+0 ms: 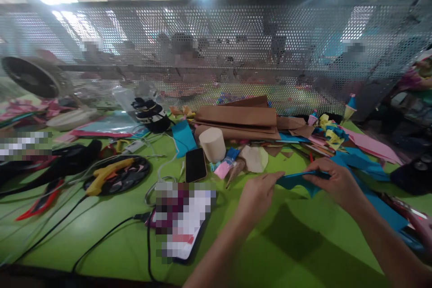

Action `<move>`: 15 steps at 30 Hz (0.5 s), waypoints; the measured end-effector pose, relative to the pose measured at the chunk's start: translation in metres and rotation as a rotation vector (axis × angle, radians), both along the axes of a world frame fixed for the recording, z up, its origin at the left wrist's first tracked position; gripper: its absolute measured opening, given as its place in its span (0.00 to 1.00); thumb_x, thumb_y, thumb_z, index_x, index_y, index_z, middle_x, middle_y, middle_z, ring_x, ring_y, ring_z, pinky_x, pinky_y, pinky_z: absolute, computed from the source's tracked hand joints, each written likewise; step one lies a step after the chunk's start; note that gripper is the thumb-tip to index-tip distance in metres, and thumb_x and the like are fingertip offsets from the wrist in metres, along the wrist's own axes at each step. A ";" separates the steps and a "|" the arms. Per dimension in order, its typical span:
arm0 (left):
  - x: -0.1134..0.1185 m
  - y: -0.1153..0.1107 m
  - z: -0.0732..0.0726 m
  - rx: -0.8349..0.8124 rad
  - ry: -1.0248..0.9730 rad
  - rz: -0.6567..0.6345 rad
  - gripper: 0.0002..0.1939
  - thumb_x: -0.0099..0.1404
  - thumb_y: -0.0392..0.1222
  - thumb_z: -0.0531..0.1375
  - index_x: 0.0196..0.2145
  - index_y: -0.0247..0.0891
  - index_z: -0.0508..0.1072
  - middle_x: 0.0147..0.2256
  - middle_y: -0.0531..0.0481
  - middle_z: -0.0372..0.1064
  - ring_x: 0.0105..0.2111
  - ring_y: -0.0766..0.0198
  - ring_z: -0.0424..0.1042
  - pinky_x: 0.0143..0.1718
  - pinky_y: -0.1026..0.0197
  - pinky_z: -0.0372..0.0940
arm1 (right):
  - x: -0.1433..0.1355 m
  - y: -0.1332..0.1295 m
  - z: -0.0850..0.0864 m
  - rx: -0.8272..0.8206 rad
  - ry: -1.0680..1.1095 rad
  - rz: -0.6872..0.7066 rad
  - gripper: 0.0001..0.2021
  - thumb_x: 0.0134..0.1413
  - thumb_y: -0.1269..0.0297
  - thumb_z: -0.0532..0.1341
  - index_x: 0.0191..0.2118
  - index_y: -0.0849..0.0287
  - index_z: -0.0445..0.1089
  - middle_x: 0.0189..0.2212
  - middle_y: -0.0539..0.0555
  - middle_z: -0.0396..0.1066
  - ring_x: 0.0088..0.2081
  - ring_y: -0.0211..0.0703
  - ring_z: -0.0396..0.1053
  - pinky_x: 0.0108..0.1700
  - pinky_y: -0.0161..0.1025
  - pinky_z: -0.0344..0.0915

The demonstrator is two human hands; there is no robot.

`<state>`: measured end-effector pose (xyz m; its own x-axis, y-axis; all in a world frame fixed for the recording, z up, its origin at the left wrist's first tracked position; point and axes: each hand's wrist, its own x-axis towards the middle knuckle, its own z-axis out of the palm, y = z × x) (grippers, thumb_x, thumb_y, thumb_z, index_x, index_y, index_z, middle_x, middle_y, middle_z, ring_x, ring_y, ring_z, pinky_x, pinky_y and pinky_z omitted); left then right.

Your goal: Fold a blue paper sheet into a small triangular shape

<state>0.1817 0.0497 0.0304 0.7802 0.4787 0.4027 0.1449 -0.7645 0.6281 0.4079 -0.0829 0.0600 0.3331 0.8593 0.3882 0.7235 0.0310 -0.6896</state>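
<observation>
A piece of blue paper (297, 182) is stretched between my two hands, a little above the green table, and casts a shadow below. My left hand (258, 193) pinches its left end. At the other end, the thumb and fingers of my right hand (337, 182) grip it along the top edge. The sheet's lower edge looks uneven. More blue paper (384, 207) lies on the table beside my right forearm. Just beyond my left hand are a cream paper scrap (253, 158) and a small pink piece (223, 169).
Left of my arms lie a lit phone (194, 229), a dark phone (195, 165) and a yellow glue gun (108, 175) on a black plate, with cables around them. A white roll (212, 144) and folded brown paper (236, 119) stand before a perforated metal screen (216, 54).
</observation>
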 end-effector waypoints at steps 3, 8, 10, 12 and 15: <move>-0.001 -0.001 0.005 -0.056 0.004 0.000 0.25 0.68 0.26 0.54 0.57 0.42 0.78 0.50 0.47 0.81 0.47 0.57 0.81 0.53 0.58 0.73 | -0.001 -0.001 0.001 -0.012 0.025 -0.009 0.13 0.58 0.47 0.69 0.35 0.52 0.79 0.33 0.53 0.75 0.36 0.49 0.73 0.39 0.44 0.66; -0.003 0.004 0.014 -0.168 0.114 0.052 0.16 0.72 0.33 0.58 0.51 0.41 0.81 0.44 0.48 0.83 0.42 0.57 0.81 0.46 0.61 0.72 | 0.001 -0.003 0.002 -0.007 0.065 -0.026 0.18 0.56 0.41 0.69 0.34 0.51 0.80 0.32 0.53 0.76 0.36 0.50 0.73 0.39 0.44 0.67; -0.005 0.006 0.018 -0.199 0.146 0.084 0.13 0.72 0.35 0.59 0.48 0.41 0.83 0.41 0.49 0.83 0.39 0.58 0.81 0.42 0.62 0.70 | 0.004 -0.005 0.002 -0.015 0.086 -0.055 0.20 0.53 0.38 0.69 0.33 0.51 0.79 0.32 0.54 0.77 0.36 0.50 0.73 0.39 0.44 0.68; -0.006 0.008 0.022 -0.231 0.137 0.096 0.12 0.71 0.35 0.60 0.46 0.40 0.83 0.38 0.50 0.83 0.37 0.59 0.80 0.39 0.64 0.68 | 0.008 -0.007 0.002 -0.035 0.119 -0.088 0.22 0.50 0.36 0.70 0.32 0.51 0.80 0.32 0.54 0.78 0.36 0.51 0.74 0.39 0.44 0.69; -0.009 0.009 0.025 -0.287 0.084 0.104 0.10 0.71 0.36 0.61 0.42 0.40 0.83 0.35 0.51 0.82 0.35 0.61 0.79 0.36 0.65 0.65 | 0.015 -0.011 0.000 -0.063 0.185 -0.141 0.25 0.45 0.33 0.71 0.32 0.52 0.80 0.30 0.54 0.78 0.34 0.51 0.74 0.37 0.43 0.69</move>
